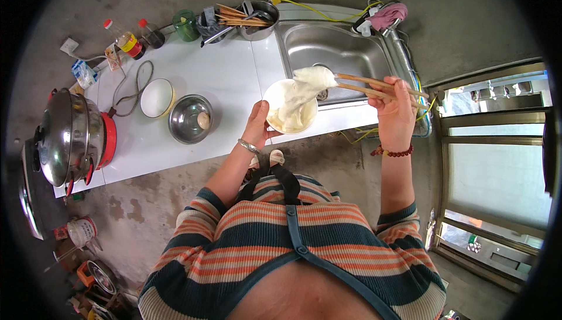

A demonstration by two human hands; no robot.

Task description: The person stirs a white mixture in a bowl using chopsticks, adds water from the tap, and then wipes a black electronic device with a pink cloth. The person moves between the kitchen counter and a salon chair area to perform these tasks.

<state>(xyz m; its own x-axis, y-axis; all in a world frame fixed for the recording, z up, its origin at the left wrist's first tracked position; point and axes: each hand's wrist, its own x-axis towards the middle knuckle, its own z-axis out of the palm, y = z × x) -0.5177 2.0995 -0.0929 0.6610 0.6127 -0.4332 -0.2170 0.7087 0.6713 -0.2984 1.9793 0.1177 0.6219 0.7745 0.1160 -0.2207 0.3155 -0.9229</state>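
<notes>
My left hand (pixel 260 122) grips the left rim of a white bowl (pixel 269 116) in front of the steel sink. In my right hand (pixel 393 94) is a pair of wooden chopsticks (pixel 366 84). Their tips hold a thick, sticky white mass (pixel 315 78), like dough or batter, lifted over the bowl's upper right edge; it stretches down to more of the same in the bowl. To the left on the white counter stands a steel bowl (pixel 182 120) with a pale, egg-like round thing (pixel 203 120) in it. Beside that is an empty white bowl (pixel 157 98) with a yellow outside.
A lidded steel steamer pot (pixel 72 138) stands on a red base at the counter's left end. Bottles (pixel 130 44), a green glass jar (pixel 186 26) and a pot (pixel 259 32) of chopsticks line the back. The sink (pixel 338 45) is at the right, a pink cloth (pixel 388 16) behind it.
</notes>
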